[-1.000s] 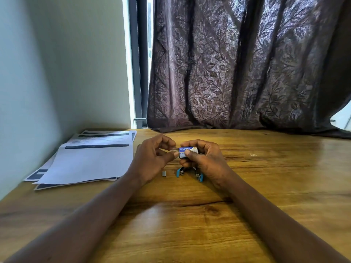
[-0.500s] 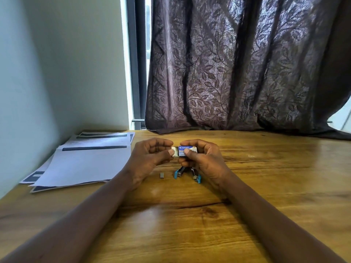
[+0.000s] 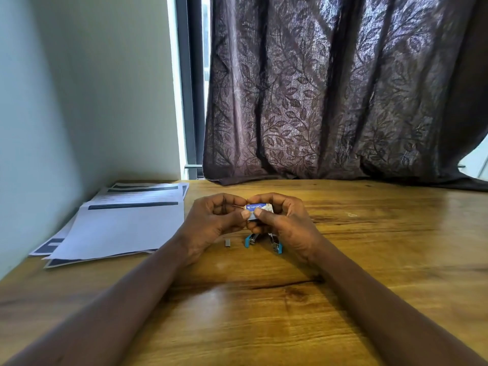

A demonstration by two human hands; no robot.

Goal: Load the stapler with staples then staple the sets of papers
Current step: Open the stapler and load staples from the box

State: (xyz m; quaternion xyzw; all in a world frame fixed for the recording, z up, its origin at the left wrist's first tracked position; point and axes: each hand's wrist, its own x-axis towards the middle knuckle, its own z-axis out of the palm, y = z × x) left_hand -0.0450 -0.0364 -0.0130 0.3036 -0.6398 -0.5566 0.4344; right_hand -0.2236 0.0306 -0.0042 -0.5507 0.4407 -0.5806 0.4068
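Observation:
A small blue and white staple box [image 3: 257,209] is held above the wooden table [image 3: 264,313] between both hands. My right hand [image 3: 286,223] grips the box with thumb and curled fingers. My left hand [image 3: 214,223] pinches its left end with thumb and forefinger. Under my hands, a small blue stapler [image 3: 264,240] lies swung open on the table, partly hidden by my right hand. A short grey strip of staples [image 3: 227,242] lies just left of the stapler. Sets of printed papers [image 3: 124,223] lie in an overlapping pile at the table's left.
A pale wall [image 3: 52,114] bounds the table on the left. A dark leaf-patterned curtain [image 3: 343,88] hangs along the table's far edge, with a strip of window frame [image 3: 190,88] beside it.
The view has tilted slightly. My left hand has closed in on the box's left end; both hands stay over the open stapler.

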